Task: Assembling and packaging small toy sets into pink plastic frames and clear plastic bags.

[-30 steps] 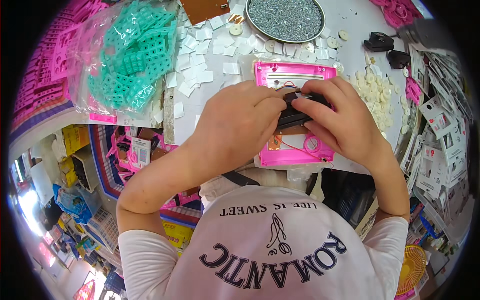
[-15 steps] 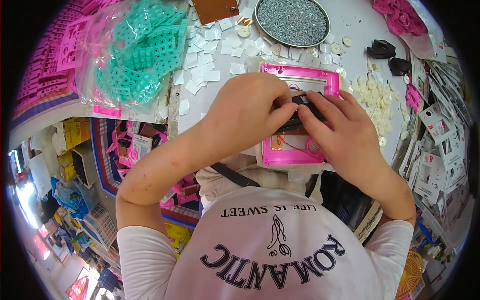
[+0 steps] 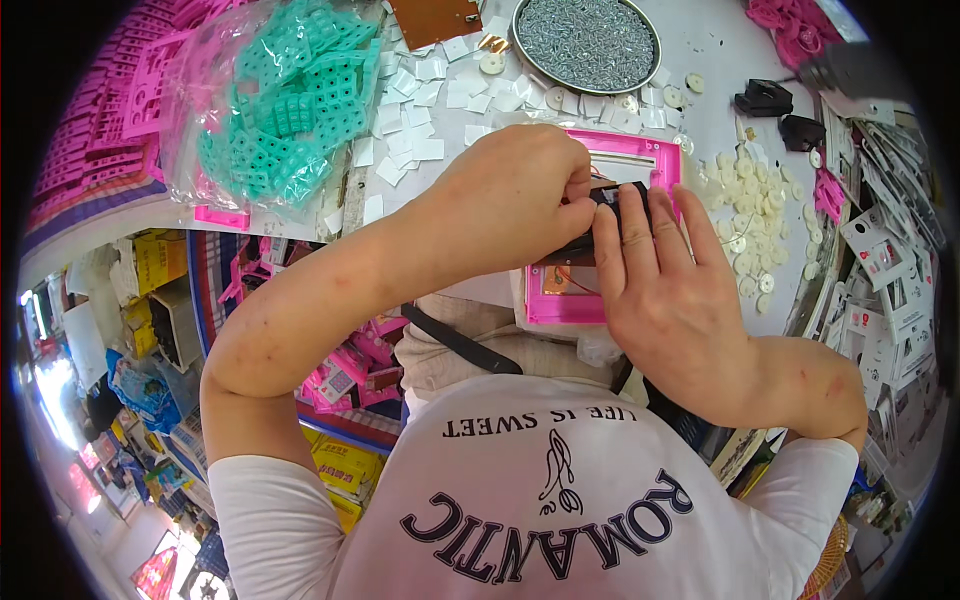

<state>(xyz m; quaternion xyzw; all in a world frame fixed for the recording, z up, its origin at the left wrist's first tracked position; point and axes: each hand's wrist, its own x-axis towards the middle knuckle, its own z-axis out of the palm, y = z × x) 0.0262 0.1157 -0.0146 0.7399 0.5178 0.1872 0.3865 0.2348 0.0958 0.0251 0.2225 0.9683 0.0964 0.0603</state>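
Observation:
A pink plastic housing (image 3: 560, 311) lies on the table before me, thin wires and a copper-coloured piece inside it. Across its middle sits a black plastic part (image 3: 572, 252), largely covered by my hands. My left hand (image 3: 535, 190) is closed at the part's left side, thumb and fingers curled together; whatever they pinch is hidden. My right hand (image 3: 670, 275) lies over the part's right end and the housing's right side, fingers stretched out and slightly spread, holding nothing.
A round metal tray (image 3: 657, 62) of small screws stands at the back. White square pieces (image 3: 428, 149) and cream discs (image 3: 750, 205) are scattered around. Teal keypads (image 3: 290, 110) fill a bag at left. Two black parts (image 3: 765, 98) lie right; a blurred grey thing (image 3: 855, 75) is at upper right.
My right hand's fingers have straightened from a bent grip and now lie across the black part. My left hand stays closed beside it. A blurred grey thing has appeared at the upper right.

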